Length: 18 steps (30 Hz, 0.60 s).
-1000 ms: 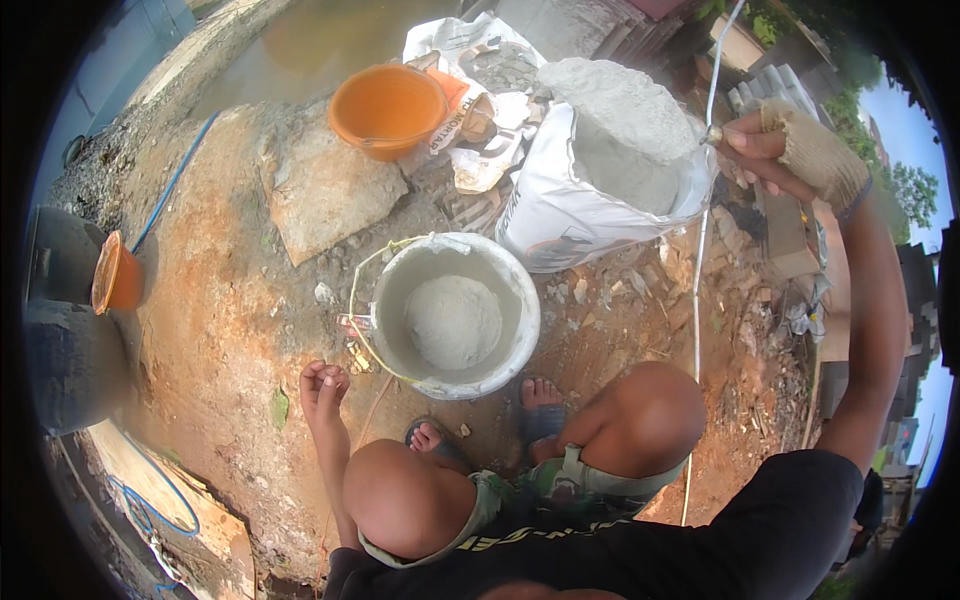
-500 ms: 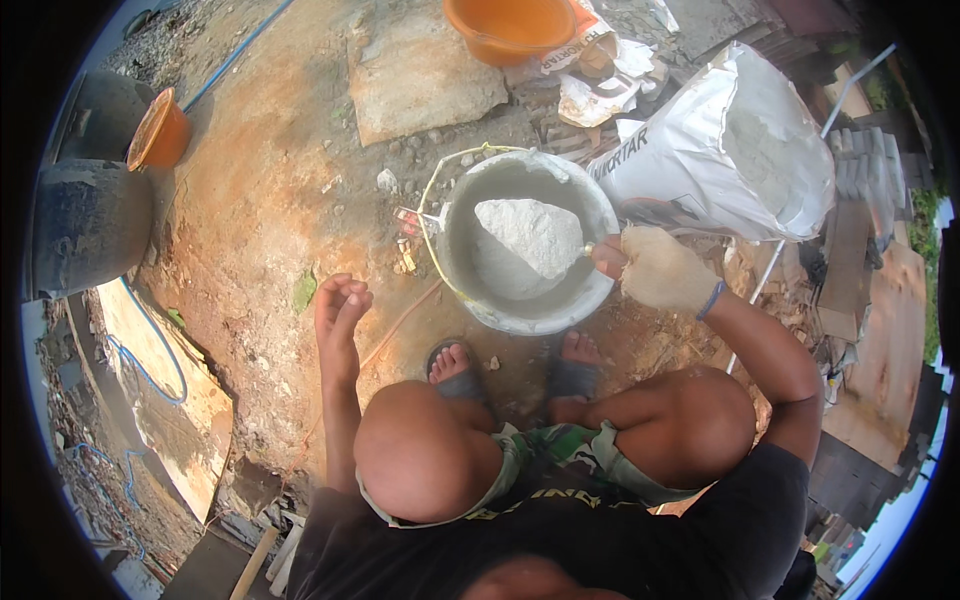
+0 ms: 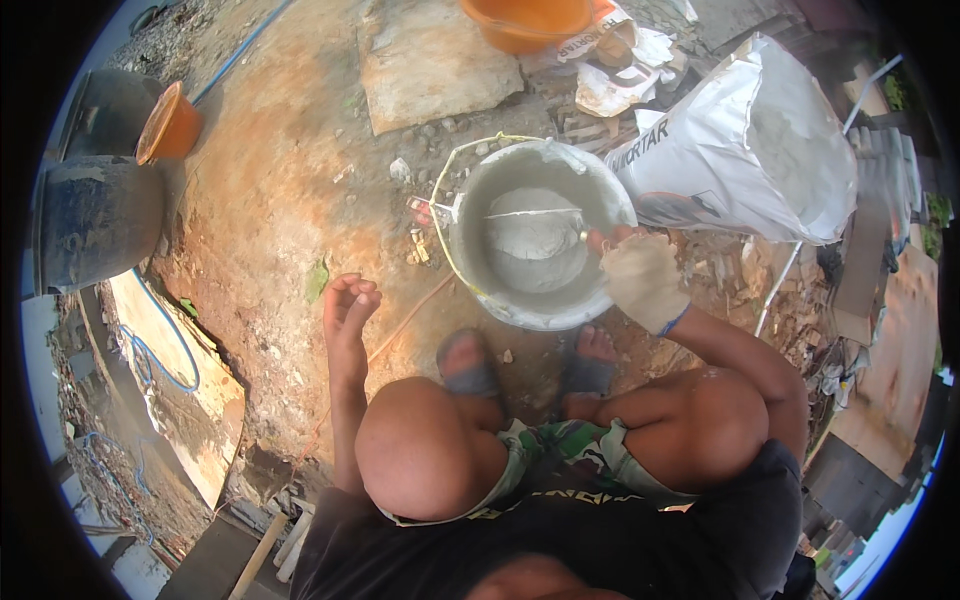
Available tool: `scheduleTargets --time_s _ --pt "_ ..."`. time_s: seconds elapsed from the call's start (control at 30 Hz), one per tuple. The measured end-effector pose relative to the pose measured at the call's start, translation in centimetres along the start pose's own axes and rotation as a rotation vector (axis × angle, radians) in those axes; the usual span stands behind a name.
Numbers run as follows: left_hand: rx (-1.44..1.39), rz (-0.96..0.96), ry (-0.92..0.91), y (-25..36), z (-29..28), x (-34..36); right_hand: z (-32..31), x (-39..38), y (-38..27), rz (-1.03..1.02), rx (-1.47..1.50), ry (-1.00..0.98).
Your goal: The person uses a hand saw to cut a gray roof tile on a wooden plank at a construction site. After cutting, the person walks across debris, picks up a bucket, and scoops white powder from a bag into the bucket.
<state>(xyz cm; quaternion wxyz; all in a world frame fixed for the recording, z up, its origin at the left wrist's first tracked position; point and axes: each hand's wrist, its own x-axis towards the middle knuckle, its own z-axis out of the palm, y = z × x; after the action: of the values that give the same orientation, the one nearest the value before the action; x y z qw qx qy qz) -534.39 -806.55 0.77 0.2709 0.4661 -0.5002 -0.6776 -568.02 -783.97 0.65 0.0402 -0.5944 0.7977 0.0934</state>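
In front of my feet stands a grey bucket (image 3: 462,245), its inside coated with mortar and a thin yellow-wrapped handle lying over its left side. My right hand (image 3: 643,282), in a pale work glove with the fingertips bare, is closed at the bucket's right rim on the grip of a trowel. Inside the bucket the trowel blade (image 3: 535,212) is turned nearly edge-on and shows as a thin pale line. Beneath it lies grey mortar powder (image 3: 535,245). My left hand (image 3: 352,303) hangs above the ground beside my left knee, bare, with loosely curled fingers and nothing visible in it.
A torn-open white mortar bag (image 3: 725,150) leans right of the bucket. Beyond are an orange basin (image 3: 530,25) and torn bag paper (image 3: 620,85). Dark tubs (image 3: 100,225), an orange pail (image 3: 172,128) and a plywood sheet (image 3: 190,400) lie left.
The trowel has tipped from flat, heaped with powder, to edge-on, and its load has dropped into the bucket. My right hand has shifted slightly left and downward; the left stays curled.
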Motion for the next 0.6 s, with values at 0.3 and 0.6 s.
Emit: scheduleTargets --time_s 0.3,0.6 --pt "0.068 0.003 -0.066 1.3 1.5 0.1 -4.1 0.6 0.8 -0.061 0.048 0.018" --pt "0.426 -0.048 0.057 1.7 -0.2 -0.8 -3.7 2.8 2.5 -0.207 0.014 0.116"
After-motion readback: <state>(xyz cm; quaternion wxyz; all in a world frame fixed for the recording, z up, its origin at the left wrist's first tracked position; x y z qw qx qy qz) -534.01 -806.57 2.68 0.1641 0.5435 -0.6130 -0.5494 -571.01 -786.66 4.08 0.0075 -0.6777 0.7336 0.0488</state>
